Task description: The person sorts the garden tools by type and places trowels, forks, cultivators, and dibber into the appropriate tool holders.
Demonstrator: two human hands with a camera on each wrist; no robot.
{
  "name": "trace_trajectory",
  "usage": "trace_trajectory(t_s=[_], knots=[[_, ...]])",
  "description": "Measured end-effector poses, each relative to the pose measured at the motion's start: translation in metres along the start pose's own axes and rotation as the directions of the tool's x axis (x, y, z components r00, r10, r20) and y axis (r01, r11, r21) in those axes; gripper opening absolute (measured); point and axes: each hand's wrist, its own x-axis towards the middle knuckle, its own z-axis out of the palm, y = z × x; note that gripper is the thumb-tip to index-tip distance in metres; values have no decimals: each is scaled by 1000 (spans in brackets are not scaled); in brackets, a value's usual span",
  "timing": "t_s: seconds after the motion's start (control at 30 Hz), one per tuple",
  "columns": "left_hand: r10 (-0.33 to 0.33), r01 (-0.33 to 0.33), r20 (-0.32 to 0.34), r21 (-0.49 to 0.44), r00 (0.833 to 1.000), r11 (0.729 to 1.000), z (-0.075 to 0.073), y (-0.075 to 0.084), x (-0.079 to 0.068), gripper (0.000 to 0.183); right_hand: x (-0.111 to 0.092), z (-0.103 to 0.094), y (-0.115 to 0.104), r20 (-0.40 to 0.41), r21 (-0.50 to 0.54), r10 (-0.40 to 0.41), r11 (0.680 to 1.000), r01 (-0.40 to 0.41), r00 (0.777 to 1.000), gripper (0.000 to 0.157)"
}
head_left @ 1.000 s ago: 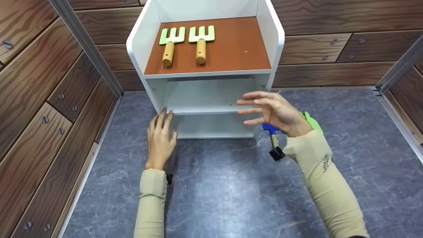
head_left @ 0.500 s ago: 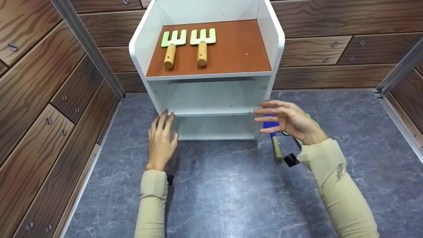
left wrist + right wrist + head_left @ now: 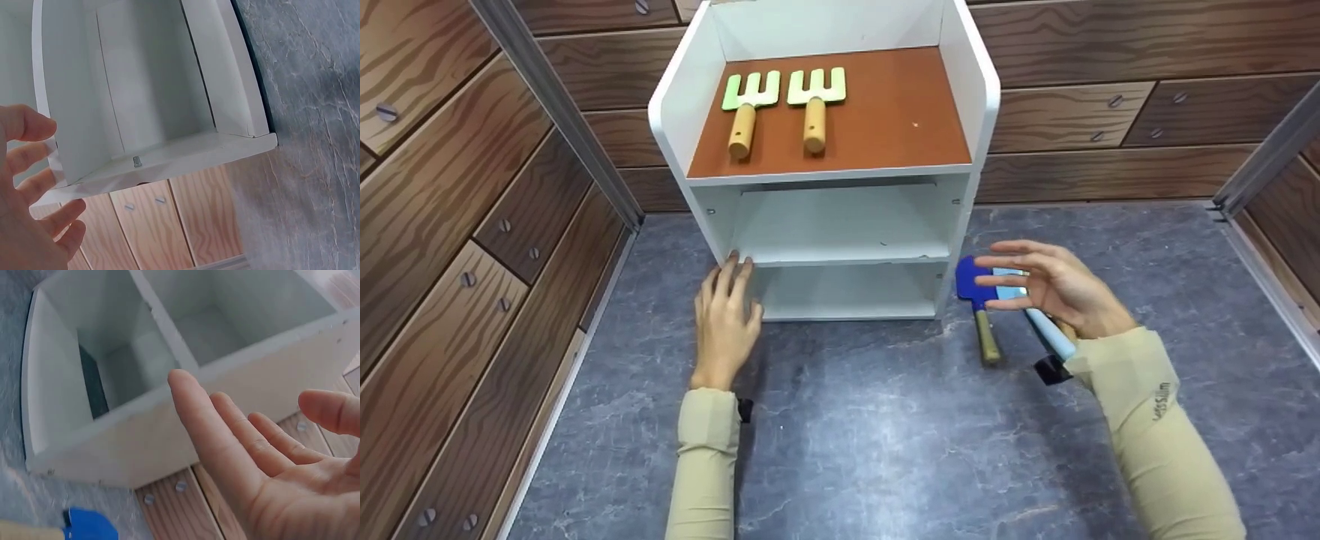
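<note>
A white shelf cabinet [image 3: 829, 178] stands on the floor. On its brown top board lie two green garden forks with wooden handles, a left fork [image 3: 742, 127] and a right fork [image 3: 814, 120]. My left hand [image 3: 724, 322] rests its fingertips at the cabinet's front left edge; in the left wrist view its fingers lie by the shelf board [image 3: 76, 101]. Palm inward and holding nothing, my right hand [image 3: 1061, 289] hovers right of the cabinet with its fingers extended. Near it on the floor are a blue toy shovel [image 3: 975, 281] and a light blue tool [image 3: 1048, 334], partly hidden by the hand.
Wood-patterned panels [image 3: 1110, 176] enclose the space at the back and sides. Grey marbled floor [image 3: 855, 435] stretches before the cabinet. The cabinet's middle shelf [image 3: 840, 225] and bottom compartment [image 3: 847, 292] face me.
My right hand has moved right and slightly toward me, away from the cabinet, uncovering more of the blue shovel and the light blue tool. My left hand stays at the cabinet edge.
</note>
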Motion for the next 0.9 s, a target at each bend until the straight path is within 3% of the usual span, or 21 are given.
trace_trajectory(t_s=[0.23,0.57,0.9], knots=[[-20,20,6,7,1000,1000,-2,-1,-2,57,-4,-17,6,-72,-70,57,996,-62,996,57],[-15,15,7,6,1000,1000,-1,1,-4,58,-16,-44,13,-117,-51,93,994,-99,989,37],[2,-2,0,5,1000,1000,1,0,-2,59,-24,-70,18,-167,-84,153,982,-169,974,66]])
